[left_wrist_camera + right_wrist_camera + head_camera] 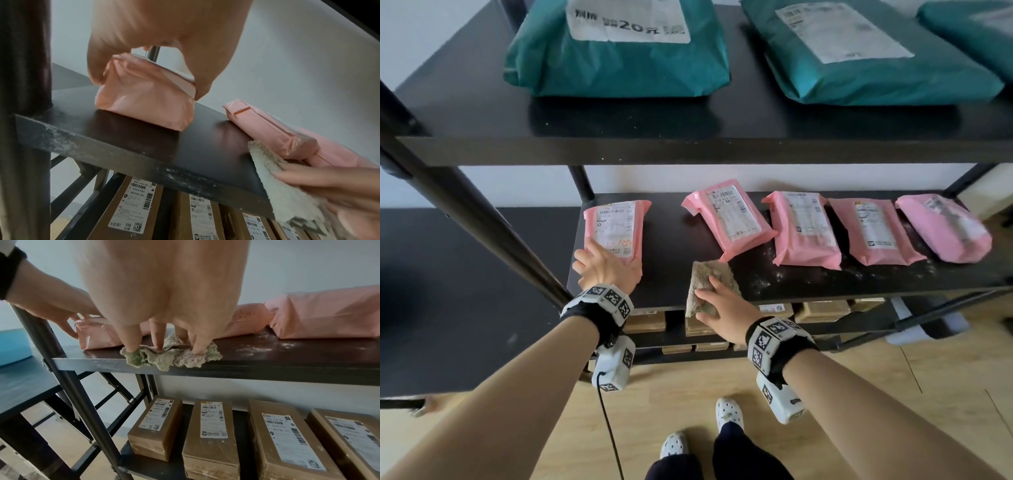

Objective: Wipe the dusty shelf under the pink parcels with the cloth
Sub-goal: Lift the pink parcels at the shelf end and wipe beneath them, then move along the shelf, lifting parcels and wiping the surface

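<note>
Several pink parcels lie in a row on the black middle shelf (674,246). My left hand (606,265) grips the near end of the leftmost pink parcel (616,224), thumb and fingers down its two sides (144,100). My right hand (722,305) presses a crumpled beige cloth (703,272) onto the shelf's front edge, fingers spread and nearly straight (158,335). The cloth (174,356) hangs slightly over the edge, just in front of the second parcel (729,217). White dust (767,281) lies to the right of the cloth.
Teal parcels (619,54) sit on the shelf above. Labelled cardboard boxes (211,434) fill the shelf below. A black upright post (482,219) stands just left of my left hand. Dust also streaks the shelf's front edge (61,139).
</note>
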A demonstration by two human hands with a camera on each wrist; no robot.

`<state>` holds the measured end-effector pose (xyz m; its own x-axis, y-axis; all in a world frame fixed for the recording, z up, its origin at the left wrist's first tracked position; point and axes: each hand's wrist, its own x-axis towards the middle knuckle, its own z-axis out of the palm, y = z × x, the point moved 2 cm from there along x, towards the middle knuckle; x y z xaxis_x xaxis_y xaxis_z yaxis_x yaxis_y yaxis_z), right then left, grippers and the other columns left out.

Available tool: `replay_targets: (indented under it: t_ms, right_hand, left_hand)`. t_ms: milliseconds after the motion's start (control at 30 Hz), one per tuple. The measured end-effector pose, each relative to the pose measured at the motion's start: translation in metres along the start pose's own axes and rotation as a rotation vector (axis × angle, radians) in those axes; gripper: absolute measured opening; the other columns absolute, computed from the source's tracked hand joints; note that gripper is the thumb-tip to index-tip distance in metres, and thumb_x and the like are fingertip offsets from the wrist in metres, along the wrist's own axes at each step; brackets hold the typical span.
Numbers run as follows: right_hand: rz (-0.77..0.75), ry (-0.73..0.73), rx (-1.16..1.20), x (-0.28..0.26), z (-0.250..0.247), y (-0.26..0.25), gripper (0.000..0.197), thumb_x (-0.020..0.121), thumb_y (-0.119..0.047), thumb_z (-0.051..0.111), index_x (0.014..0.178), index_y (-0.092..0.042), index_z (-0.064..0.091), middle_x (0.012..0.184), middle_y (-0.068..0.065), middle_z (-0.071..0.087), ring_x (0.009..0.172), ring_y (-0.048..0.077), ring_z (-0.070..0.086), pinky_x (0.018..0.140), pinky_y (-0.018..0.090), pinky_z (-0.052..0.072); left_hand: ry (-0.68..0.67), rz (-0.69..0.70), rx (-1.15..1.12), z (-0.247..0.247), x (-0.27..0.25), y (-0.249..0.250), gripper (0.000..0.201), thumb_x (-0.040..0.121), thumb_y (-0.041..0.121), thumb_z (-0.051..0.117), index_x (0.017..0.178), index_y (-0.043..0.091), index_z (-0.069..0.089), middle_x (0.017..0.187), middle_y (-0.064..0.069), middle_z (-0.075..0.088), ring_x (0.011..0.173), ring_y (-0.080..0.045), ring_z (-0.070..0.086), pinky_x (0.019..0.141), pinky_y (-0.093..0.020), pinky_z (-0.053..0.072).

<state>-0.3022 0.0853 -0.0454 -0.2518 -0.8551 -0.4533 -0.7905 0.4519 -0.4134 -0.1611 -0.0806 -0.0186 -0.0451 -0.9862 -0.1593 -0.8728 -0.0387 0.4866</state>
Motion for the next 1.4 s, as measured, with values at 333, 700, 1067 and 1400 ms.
replay_targets:
  t_ms: [333, 700, 1067, 1400]
  right_hand:
    - [0.099, 0.139, -0.023, 0.026, 0.008, -0.003, 0.066, 0.092, -0.039, 0.051, 0.148, -0.024, 0.021, 0.159, 0.01, 0.005, 0.148, 0.03, 0.006, 0.119, 0.049, 0.021]
    - [-0.088, 0.176, -0.177, 0.017, 0.001, -0.014, 0.03, 0.091, -0.011, 0.048, 0.118, -0.014, 0.062, 0.122, 0.005, 0.053, 0.111, 0.026, 0.051, 0.084, 0.032, 0.042]
    - [-0.101, 0.223, 0.043, -0.024, -0.049, 0.025, 0.03, 0.091, -0.012, 0.048, 0.118, -0.013, 0.061, 0.125, 0.002, 0.058, 0.101, 0.02, 0.061, 0.093, 0.037, 0.048]
    - [-0.197, 0.286, 0.188, -0.044, -0.079, 0.084, 0.031, 0.091, -0.008, 0.053, 0.119, -0.017, 0.064, 0.128, 0.0, 0.059, 0.111, 0.017, 0.061, 0.095, 0.034, 0.049]
  left_hand:
    - [-0.02, 0.136, 0.031, -0.001, -0.016, -0.013, 0.079, 0.082, 0.052, 0.053, 0.14, 0.01, 0.02, 0.144, -0.015, 0.023, 0.137, -0.033, 0.018, 0.113, -0.048, 0.02]
    - [-0.072, 0.407, 0.142, -0.016, -0.039, -0.014, 0.054, 0.089, 0.03, 0.054, 0.135, 0.008, 0.035, 0.149, -0.02, 0.019, 0.139, -0.037, 0.018, 0.112, -0.049, 0.026]
    - [-0.365, 0.506, 0.243, 0.016, -0.047, 0.089, 0.056, 0.092, 0.028, 0.05, 0.142, 0.017, 0.029, 0.145, -0.01, 0.03, 0.134, -0.027, 0.031, 0.1, -0.04, 0.039]
    - [-0.465, 0.327, 0.252, 0.076, -0.03, 0.19, 0.079, 0.088, 0.044, 0.053, 0.15, 0.027, 0.006, 0.144, -0.02, 0.036, 0.112, -0.037, 0.055, 0.09, -0.045, 0.052]
